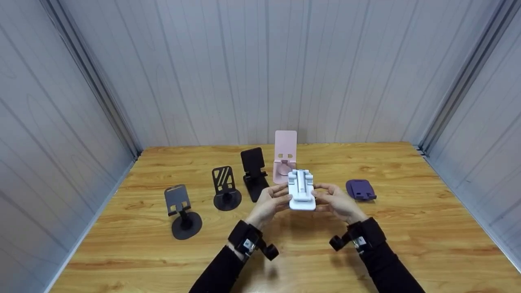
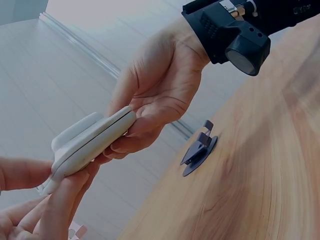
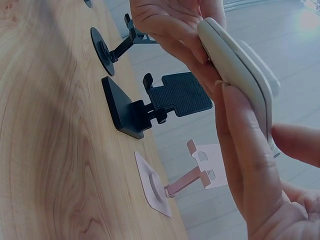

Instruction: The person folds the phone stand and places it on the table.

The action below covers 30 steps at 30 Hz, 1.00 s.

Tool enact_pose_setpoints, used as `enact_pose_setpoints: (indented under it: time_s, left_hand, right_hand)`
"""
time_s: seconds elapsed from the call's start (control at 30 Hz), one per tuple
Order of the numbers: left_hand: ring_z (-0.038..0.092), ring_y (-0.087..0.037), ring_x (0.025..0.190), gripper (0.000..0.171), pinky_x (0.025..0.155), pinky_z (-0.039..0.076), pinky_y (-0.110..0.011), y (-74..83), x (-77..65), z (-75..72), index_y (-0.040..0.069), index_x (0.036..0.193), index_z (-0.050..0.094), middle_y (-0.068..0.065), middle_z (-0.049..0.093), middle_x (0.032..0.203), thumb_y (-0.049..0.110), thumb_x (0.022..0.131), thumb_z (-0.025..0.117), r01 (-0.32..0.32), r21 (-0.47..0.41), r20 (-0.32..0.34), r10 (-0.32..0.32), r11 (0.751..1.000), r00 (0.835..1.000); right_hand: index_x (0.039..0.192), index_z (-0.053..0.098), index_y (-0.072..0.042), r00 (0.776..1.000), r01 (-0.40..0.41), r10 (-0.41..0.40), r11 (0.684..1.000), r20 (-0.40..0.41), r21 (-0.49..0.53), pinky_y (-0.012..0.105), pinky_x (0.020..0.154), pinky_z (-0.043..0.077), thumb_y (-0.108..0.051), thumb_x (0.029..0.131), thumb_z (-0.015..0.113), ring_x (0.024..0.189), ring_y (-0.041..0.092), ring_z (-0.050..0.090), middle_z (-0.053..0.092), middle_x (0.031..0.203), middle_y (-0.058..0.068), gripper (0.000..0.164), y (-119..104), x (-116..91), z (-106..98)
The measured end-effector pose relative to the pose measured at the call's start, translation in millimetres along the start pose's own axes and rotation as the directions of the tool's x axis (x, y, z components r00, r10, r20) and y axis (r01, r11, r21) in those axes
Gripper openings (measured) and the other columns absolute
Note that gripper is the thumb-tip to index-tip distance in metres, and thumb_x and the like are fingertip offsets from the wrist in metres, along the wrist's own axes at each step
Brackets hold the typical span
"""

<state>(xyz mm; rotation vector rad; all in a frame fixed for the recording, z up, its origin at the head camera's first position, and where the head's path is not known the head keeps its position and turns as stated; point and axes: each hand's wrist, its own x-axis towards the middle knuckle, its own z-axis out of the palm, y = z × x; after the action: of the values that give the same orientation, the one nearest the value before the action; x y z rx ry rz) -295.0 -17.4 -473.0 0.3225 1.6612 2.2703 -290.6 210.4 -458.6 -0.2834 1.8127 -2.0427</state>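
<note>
A white phone stand [image 1: 301,191], folded flat, is held up above the table between both hands. My left hand [image 1: 268,204] pinches its left edge, thumb on top and fingers beneath. My right hand [image 1: 338,203] grips the right edge in the same manner. Seen edge-on in the left wrist view, the white stand [image 2: 92,145] has a raised arm along its upper face. In the right wrist view the fingers [image 3: 250,150] of my right hand support its underside. A folded purple phone stand [image 1: 361,190] lies on the table just right of my right hand.
Behind the hands stands an unfolded pink phone stand [image 1: 285,146]. Left of it are a black stand [image 1: 253,162], a black slotted stand [image 1: 227,199] and a dark grey round-based stand [image 1: 186,224]. Pale panel walls enclose the wooden table [image 1: 407,252] at the back and sides.
</note>
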Motion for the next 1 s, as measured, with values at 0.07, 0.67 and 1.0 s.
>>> enact_pose_setpoints:
  time_s: [0.07,0.67,1.0]
  left_hand:
    - [0.068,-0.015,0.099,0.054,0.083,0.059,-0.025,0.1,0.0,-0.2,-0.015,0.143,0.038,-0.032,0.054,0.137,-0.005,0.094,0.056,0.000,0.001,-0.004,0.000,1.000,1.000]
    - [0.034,-0.037,0.145,0.067,0.119,0.033,-0.049,11.8,-3.9,5.0,-0.003,0.156,0.012,-0.028,0.028,0.158,0.015,0.103,0.048,-0.040,0.250,0.081,0.020,0.967,0.996]
    - [0.021,-0.042,0.149,0.066,0.123,0.019,-0.056,15.4,-12.5,1.2,-0.003,0.154,0.023,-0.027,0.024,0.159,0.024,0.101,0.053,-0.166,0.682,0.106,0.128,0.712,0.986]
  right_hand:
    - [0.140,0.035,0.015,1.000,0.001,-0.001,1.000,-0.008,-0.004,0.022,0.071,0.060,-0.008,0.102,0.052,0.084,0.010,0.070,0.073,0.096,-0.002,0.048,0.0,0.1,0.4]
    - [0.145,0.024,0.016,0.999,-0.007,0.006,0.999,-0.035,-0.045,0.025,0.075,0.060,-0.010,0.102,0.053,0.086,0.010,0.070,0.072,0.096,-0.003,0.058,-1.8,-4.6,-13.3]
    - [0.147,0.025,0.014,0.983,-0.072,0.047,0.988,-0.176,-0.139,0.022,0.073,0.058,-0.012,0.104,0.050,0.083,0.007,0.068,0.070,0.093,-0.006,0.057,-8.0,1.9,-51.4]
